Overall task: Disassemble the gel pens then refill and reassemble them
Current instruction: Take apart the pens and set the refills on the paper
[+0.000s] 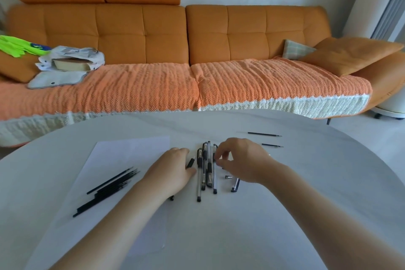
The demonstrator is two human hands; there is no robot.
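- While the pens [205, 173] lie in a loose bundle at the middle of the table [306, 193], mostly whole, the step looks like picking 1 to take apart.
- Right hand [241, 160]: thumb and forefinger pinch the outer pen [215, 184] at the bundle's right edge, near its grip.
- Left hand [171, 171] lies over a lone pen [190, 162] just left of the bundle; whether its fingers clasp it, I cannot tell.
- The next move likely calls for lifting the outer pen clear and unscrewing its tip with both hands.
- The pens have clear barrels, black grips and black end plugs.
- Refills [109, 188] wait on paper [131, 149] at left; 2 spent refills [264, 134] lie far right.
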